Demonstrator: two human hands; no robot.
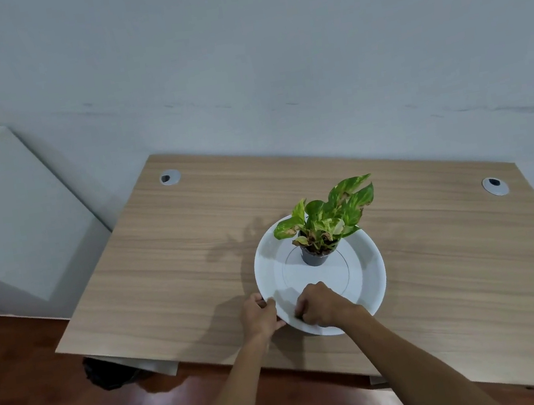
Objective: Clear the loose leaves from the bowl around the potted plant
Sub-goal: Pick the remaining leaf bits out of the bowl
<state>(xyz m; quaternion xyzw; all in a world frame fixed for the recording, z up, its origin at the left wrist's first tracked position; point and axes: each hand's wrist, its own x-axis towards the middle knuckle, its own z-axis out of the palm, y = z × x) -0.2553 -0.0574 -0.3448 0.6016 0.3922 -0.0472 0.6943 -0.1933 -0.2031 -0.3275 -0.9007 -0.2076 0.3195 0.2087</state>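
Observation:
A wide white bowl (368, 267) sits on the wooden desk. Inside it, toward the back, stands a small dark pot (313, 257) holding a green and yellow leafy plant (330, 215). My left hand (261, 315) grips the bowl's near left rim. My right hand (322, 305) rests inside the bowl's near part, knuckles up and fingers curled closed; what is under the fingers is hidden. No loose leaves show on the bare white surface.
The wooden desk (179, 250) has two round cable grommets, one at the back left (170, 177) and one at the right (495, 186). A white cabinet (12, 223) stands to the left. A dark bag (110, 371) lies on the floor under the desk's front left corner.

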